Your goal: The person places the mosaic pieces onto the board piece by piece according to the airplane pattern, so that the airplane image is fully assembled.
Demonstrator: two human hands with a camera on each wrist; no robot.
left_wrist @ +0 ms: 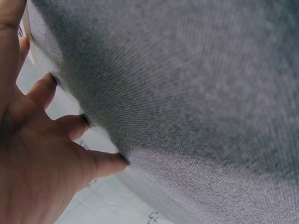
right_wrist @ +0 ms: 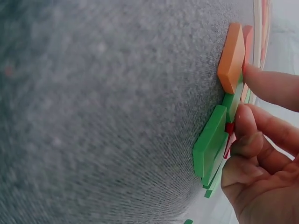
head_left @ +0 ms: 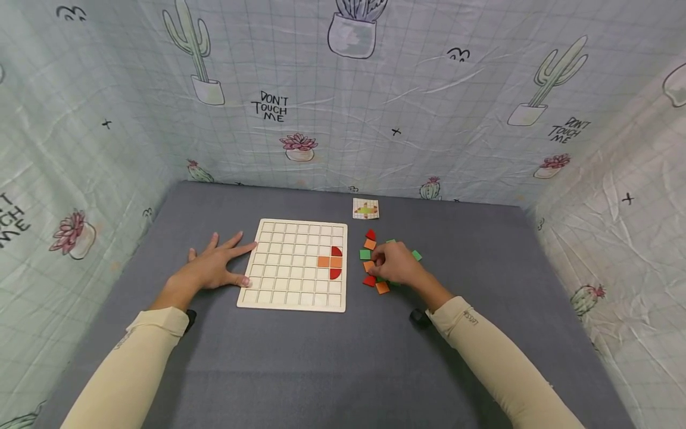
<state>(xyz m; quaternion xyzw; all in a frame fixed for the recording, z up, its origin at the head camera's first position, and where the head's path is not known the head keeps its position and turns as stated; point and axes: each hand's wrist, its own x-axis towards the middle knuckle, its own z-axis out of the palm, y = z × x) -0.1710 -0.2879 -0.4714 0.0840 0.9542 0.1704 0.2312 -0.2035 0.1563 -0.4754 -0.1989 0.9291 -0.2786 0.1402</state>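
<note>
From where I stand, the white gridded board (head_left: 294, 286) lies flat on the grey counter (head_left: 289, 381), a little left of the middle of the frame. Four pieces sit on it, all at its right side: two orange squares (head_left: 323, 261) side by side, with a rounded red piece (head_left: 336, 251) above the outer one and another rounded red piece (head_left: 334, 274) below it. The other cells are bare, so I'd judge the work to be in its early part.

Plenty is left over. Just right of the board lies a loose cluster: a red piece at its top (head_left: 371, 235), orange squares such as the lowest one (head_left: 382, 288), and several green squares (head_left: 365, 254), some partly covered. No green has reached the board, though the little picture card (head_left: 366, 210), above the cluster in the upper middle, shows a green shape with red and orange about it. Measured against that card, most of the figure seems yet to be laid.

The left hand (head_left: 211, 266) is spread wide, its thumb and forefinger touching the board's left edge and its other fingertips down on the counter. The right hand (head_left: 399, 265) bends its fingers down among the loose pieces; even in the right wrist view, I cannot tell whether it pinches one.
</note>
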